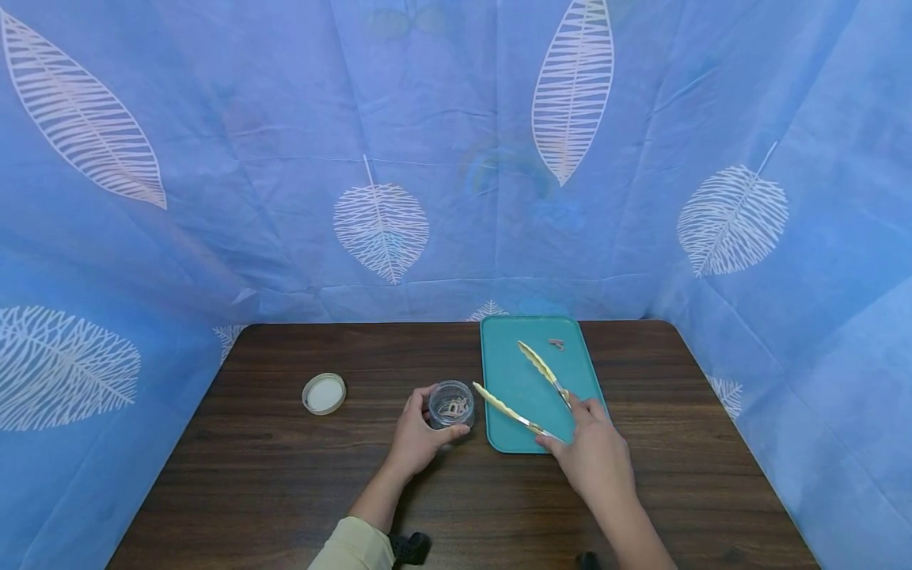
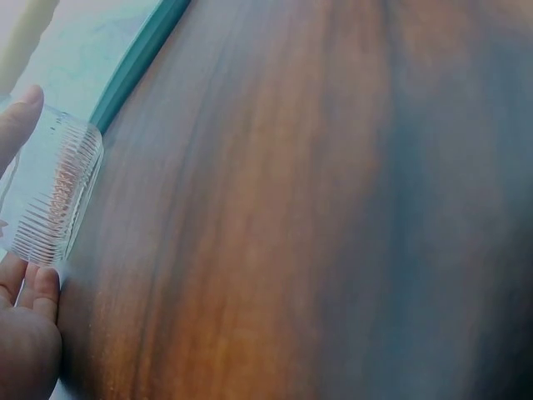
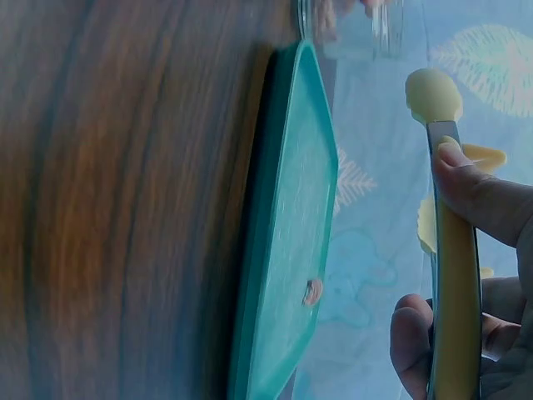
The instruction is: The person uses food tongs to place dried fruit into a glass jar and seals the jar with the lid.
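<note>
My left hand (image 1: 416,435) grips a clear jar (image 1: 452,402) from its left and near sides, thumb along the near side. Small brownish pieces (image 1: 454,408) lie in the bottom of the jar, which has no lid on it. My right hand (image 1: 593,450) holds a pair of yellow-tipped metal tongs (image 1: 507,409) above the tray, their arms spread wide with nothing between the tips. One tip hangs close to the jar's right side. A few small brownish pieces (image 1: 556,343) lie near the far right corner of the teal tray (image 1: 513,439).
A round lid (image 1: 324,393) lies on the dark wooden table (image 1: 235,475), left of the jar. Behind the table hangs a blue cloth (image 1: 456,237) with white leaf prints, which also runs along both sides.
</note>
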The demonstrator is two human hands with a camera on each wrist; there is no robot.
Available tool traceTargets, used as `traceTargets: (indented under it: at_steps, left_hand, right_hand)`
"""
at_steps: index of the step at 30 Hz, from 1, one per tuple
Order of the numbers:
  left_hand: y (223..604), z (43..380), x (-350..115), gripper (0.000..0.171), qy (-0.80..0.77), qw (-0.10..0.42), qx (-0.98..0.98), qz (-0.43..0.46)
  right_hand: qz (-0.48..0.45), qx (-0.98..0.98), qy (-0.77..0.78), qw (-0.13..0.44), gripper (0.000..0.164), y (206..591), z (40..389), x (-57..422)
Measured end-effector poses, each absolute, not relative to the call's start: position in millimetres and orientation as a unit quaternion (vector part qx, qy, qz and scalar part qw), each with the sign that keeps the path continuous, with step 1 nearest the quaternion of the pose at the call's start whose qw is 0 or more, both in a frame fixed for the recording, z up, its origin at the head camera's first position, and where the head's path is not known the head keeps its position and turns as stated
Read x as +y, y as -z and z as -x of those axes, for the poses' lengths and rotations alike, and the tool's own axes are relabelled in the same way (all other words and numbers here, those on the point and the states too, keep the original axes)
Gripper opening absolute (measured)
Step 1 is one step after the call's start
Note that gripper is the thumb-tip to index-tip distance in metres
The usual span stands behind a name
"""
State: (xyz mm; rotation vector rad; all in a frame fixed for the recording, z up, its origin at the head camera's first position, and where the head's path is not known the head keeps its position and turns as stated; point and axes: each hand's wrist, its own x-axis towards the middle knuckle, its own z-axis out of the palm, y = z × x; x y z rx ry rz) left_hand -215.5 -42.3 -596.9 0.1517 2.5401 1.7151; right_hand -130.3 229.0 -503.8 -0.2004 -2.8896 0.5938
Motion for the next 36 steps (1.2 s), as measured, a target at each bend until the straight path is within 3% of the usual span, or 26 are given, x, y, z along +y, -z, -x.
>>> traceTargets:
  at_steps: [36]
  left_hand:
    - [600, 216, -43, 0.086, -0.568, 0.039, 0.821, -0.054]
  right_hand:
    - [0.135, -0.969, -0.202, 0.042, 0.096, 531, 185, 297]
